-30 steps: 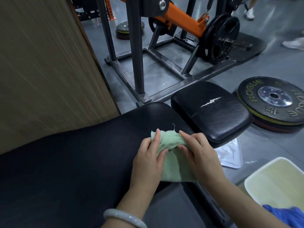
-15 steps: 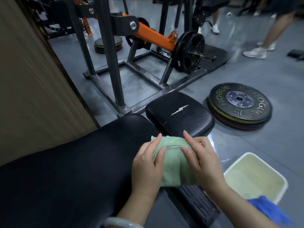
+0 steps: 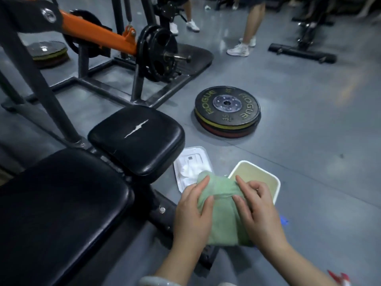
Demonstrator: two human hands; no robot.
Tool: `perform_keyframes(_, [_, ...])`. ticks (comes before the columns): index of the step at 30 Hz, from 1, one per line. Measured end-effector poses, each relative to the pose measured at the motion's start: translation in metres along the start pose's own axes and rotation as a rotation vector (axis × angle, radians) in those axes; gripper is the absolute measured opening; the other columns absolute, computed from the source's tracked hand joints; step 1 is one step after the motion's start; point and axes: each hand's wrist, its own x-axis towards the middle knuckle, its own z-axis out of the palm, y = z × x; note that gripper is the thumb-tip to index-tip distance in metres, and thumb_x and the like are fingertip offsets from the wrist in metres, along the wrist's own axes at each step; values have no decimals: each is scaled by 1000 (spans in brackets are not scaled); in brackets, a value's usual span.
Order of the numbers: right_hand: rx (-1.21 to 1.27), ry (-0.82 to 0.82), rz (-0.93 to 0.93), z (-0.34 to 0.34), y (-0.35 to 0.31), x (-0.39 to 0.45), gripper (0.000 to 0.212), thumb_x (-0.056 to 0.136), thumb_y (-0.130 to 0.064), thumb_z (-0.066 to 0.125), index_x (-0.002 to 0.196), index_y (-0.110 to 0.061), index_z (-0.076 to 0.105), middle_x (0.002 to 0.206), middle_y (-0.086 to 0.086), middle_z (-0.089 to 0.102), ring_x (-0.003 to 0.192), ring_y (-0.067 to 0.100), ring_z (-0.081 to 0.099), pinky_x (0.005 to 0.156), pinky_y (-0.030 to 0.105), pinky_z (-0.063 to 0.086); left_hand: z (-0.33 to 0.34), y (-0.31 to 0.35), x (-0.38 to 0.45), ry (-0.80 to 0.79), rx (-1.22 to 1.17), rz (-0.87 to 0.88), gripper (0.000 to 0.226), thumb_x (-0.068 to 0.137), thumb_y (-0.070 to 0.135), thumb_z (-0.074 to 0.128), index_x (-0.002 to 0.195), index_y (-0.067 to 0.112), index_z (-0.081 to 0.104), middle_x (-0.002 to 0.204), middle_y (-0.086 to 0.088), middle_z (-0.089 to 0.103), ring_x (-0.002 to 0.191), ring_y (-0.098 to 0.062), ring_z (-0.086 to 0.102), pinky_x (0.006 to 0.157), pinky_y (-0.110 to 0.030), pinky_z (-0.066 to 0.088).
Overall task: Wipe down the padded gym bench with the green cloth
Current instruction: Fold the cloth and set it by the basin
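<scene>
The green cloth [image 3: 222, 211] is bunched between both hands, off the bench and above the floor to its right. My left hand [image 3: 191, 213] grips its left side, thumb over the top. My right hand [image 3: 257, 211] pinches its right side with curled fingers. The black padded bench [image 3: 61, 203] fills the lower left. Its smaller seat pad [image 3: 138, 139], with a white tear across the top, lies further away.
A cream basin [image 3: 268, 178] and a white tray [image 3: 191, 164] sit on the grey floor just beyond my hands. Stacked weight plates [image 3: 227, 110] lie further out. A steel and orange machine frame [image 3: 99, 38] stands at the back left; people's legs [image 3: 249, 27] show at the top.
Both hands have lifted the cloth off the bench pad and carried it right, over the floor near the basin. The view has swung right.
</scene>
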Motion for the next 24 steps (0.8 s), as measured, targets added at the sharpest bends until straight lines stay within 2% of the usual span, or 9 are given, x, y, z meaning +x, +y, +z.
perform_keyframes(4, [-69,12,69,1,53,-21,46,87,-26,53,131,-15,58,105,-6,43,91,-5,42,82,7,31,44,-27,-6,-110,-11,-15,42,82,38,52,124,33,58,117,27,51,109,22,43,92,1,29])
perform_keyframes(7, [-134,36,52,8,86,-26,43,87,-28,55,129,-20,55,102,-15,35,85,-1,44,66,15,40,69,-52,-4,-177,44,-11,50,80,47,44,126,31,58,118,22,53,109,23,41,91,2,28])
perform_keyframes(10, [-180,34,46,25,111,-25,44,83,-23,58,126,-27,48,101,-10,37,85,7,47,58,24,45,85,-80,3,-235,128,1,56,81,48,41,129,25,58,122,15,54,109,16,40,91,4,24])
perform_keyframes(13, [-191,10,91,53,132,-23,43,83,-21,62,126,-24,54,102,-7,41,86,11,48,56,25,46,95,-107,15,-293,202,-33,51,85,44,46,132,24,56,126,8,55,109,12,40,90,5,22])
perform_keyframes(15, [-182,-24,151,72,145,-22,41,87,-19,66,127,-19,59,104,-2,49,80,11,53,56,26,46,100,-124,23,-319,261,-66,45,91,35,51,135,27,53,132,8,52,115,2,46,91,-1,25])
perform_keyframes(17, [-179,-56,214,90,156,-19,42,88,-18,66,130,-19,59,107,2,53,77,15,59,59,27,45,104,-140,30,-341,308,-82,46,93,36,47,138,30,49,136,10,49,120,-6,48,92,-9,29])
perform_keyframes(19, [-181,-90,260,105,164,-17,43,91,-21,63,133,-21,56,112,3,53,80,21,61,60,28,43,109,-157,35,-373,356,-96,47,94,37,44,141,32,44,140,11,45,124,-8,46,95,-16,34])
perform_keyframes(22, [-196,-129,286,123,177,-14,45,92,-23,60,136,-21,53,115,6,52,86,26,61,58,32,46,116,-178,41,-422,430,-137,47,99,29,46,145,33,36,147,9,37,129,-12,42,101,-28,38])
perform_keyframes(24, [-214,-135,287,131,185,-14,45,92,-24,60,136,-21,53,115,7,52,88,27,61,55,35,47,122,-188,43,-424,454,-152,48,99,27,44,146,33,34,147,8,36,129,-13,41,101,-31,38])
